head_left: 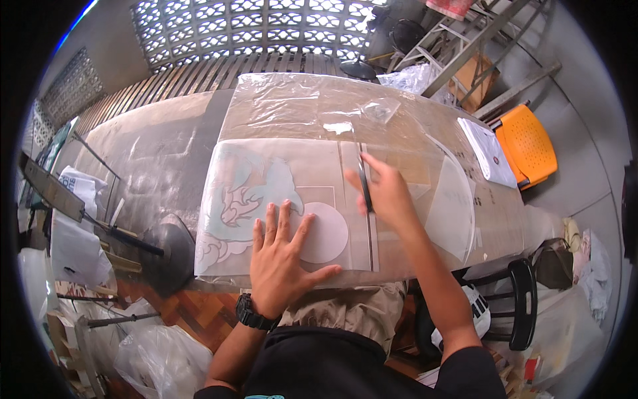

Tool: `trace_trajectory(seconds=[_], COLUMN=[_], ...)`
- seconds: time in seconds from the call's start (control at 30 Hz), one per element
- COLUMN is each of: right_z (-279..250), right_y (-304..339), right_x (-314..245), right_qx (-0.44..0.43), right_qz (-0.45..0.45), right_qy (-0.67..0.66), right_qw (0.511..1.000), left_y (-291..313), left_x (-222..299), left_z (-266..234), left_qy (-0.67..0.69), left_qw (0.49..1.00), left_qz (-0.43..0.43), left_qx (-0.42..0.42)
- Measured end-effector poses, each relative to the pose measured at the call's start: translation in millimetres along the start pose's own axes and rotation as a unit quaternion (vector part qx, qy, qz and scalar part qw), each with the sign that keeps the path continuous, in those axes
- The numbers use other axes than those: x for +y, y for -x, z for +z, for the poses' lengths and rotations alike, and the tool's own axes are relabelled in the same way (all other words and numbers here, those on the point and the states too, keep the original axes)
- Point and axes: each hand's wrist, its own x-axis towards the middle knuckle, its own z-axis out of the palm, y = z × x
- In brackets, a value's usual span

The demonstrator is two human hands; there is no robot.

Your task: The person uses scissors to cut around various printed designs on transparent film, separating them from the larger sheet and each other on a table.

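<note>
My left hand [279, 266] lies flat, fingers spread, on a clear plastic sheet [266, 149]. Under its fingers are a pale blue flame-like design [276, 183] and a whitish circle [325, 233]. My right hand [385, 193] is closed around a slim black tool [365, 183], possibly a cutter; its exact kind does not show. The tool lies nearly in line with a dark vertical strip [370, 239] near the sheet's right edge. Whether its tip touches the sheet I cannot tell.
Clear film covers much of the table [159, 133]. Folded white cloth [488, 153] lies at the right edge, by an orange chair [528, 146]. A round dark base with a pole [174, 246] stands at left. A black chair [522, 306] is near my right side.
</note>
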Motion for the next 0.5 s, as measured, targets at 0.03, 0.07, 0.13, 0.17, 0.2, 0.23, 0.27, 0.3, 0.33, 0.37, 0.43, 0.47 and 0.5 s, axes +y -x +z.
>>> trace_trajectory(seconds=[0.03, 0.07, 0.13, 0.17, 0.2, 0.23, 0.27, 0.3, 0.33, 0.37, 0.43, 0.47, 0.5], right_z=[-5.9, -10.7, -18.9, -21.6, -26.9, -31.8, -38.5, -45.9, -55.4, -63.1, -78.3, -85.6, -91.5], right_y=[15.7, 31.0, 61.9, 72.6, 81.5, 89.8, 95.7, 98.8, 102.0, 101.7, 99.7, 97.6, 95.9], right_x=[1.8, 8.7, 22.4, 27.9, 29.4, 28.6, 31.0, 38.3, 46.3, 50.6, 50.7, 54.2, 57.7], right_qx=[-0.004, 0.001, -0.017, -0.043, -0.055, -0.069, -0.083, -0.062, -0.040, -0.021, 0.007, 0.026, 0.047], right_qz=[-0.008, -0.078, -0.192, -0.241, -0.258, -0.278, -0.296, -0.279, -0.262, -0.248, -0.186, -0.166, -0.145], right_qy=[0.064, 0.176, 0.289, 0.290, 0.310, 0.327, 0.345, 0.357, 0.370, 0.381, 0.410, 0.420, 0.430], right_qw=[0.998, 0.981, 0.938, 0.925, 0.913, 0.901, 0.887, 0.889, 0.891, 0.890, 0.893, 0.892, 0.890], left_y=[0.6, 0.6, -0.4, -0.2, 1.5, 4.4, 6.3, 8.7, 10.4, 11.6, 12.2, 12.1, 11.3], left_x=[-0.2, -0.5, 0.8, 0.3, -1.1, -3.8, -6.0, -8.6, -10.1, -12.0, -16.8, -20.6, -24.6], left_z=[0.2, -0.3, -4.7, -6.6, -8.5, -12.3, -15.4, -19.1, -23.1, -27.5, -35.9, -38.4, -40.1], left_qy=[0.001, 0.000, 0.000, 0.001, 0.003, 0.002, 0.009, 0.015, 0.023, 0.044, 0.084, 0.097, 0.110], left_qw=[1.000, 1.000, 1.000, 1.000, 1.000, 0.999, 0.999, 0.998, 0.997, 0.995, 0.988, 0.985, 0.982], left_qz=[-0.001, -0.002, 0.007, 0.016, 0.024, 0.029, 0.038, 0.045, 0.053, 0.072, 0.108, 0.121, 0.135], left_qx=[0.000, -0.001, -0.011, -0.013, -0.015, -0.017, -0.027, -0.037, -0.046, -0.056, -0.075, -0.075, -0.076])
